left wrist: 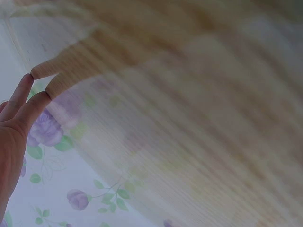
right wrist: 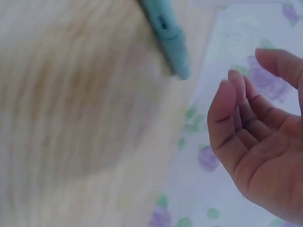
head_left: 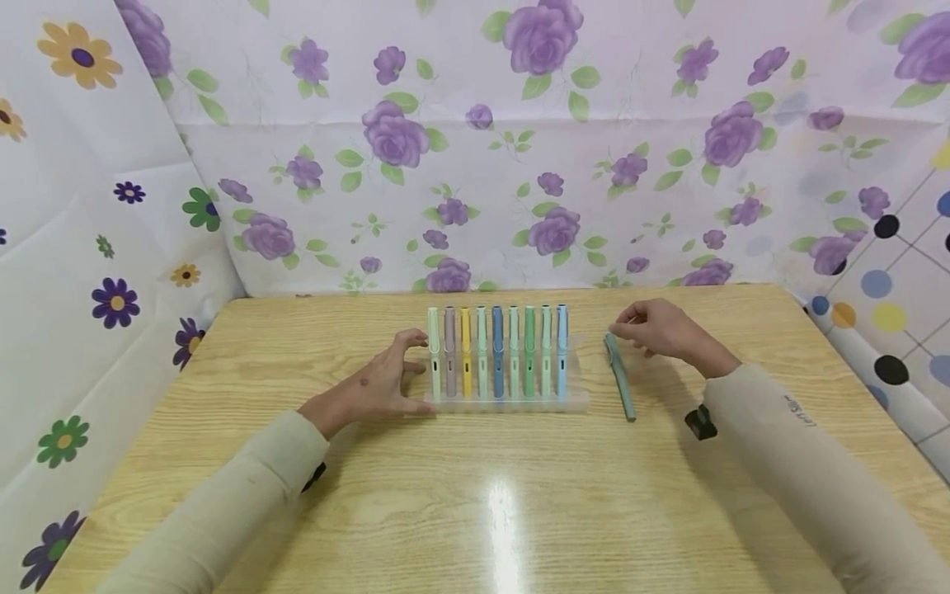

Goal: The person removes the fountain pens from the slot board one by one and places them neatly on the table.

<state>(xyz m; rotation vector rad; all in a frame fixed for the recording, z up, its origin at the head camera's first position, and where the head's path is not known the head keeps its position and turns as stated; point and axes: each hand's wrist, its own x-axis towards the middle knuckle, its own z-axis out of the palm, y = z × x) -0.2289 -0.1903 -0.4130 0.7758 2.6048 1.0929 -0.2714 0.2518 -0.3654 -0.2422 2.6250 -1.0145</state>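
A clear plastic pen stand (head_left: 584,403) bears a row of capped pens in pale green, mauve, yellow, blue, green and light blue. At its left end is my left hand (head_left: 386,381), thumb and fingers spread around the end of the stand. Two fingertips (left wrist: 40,97) rest on the wooden surface in the left wrist view. A teal pen (head_left: 620,379) lies on the table right of the stand, slightly slanted. Just beyond its upper end is my right hand (head_left: 656,328). In the right wrist view, this hand's fingers are loosely bent, with a gap to the thumb and nothing between them.
The wooden table (head_left: 416,495) has a bright light reflection near its front. Behind it hangs a cloth (head_left: 475,173) with purple flowers. A flowered sheet (head_left: 82,330) stands at the left, and a dotted one (head_left: 913,330) at the right.
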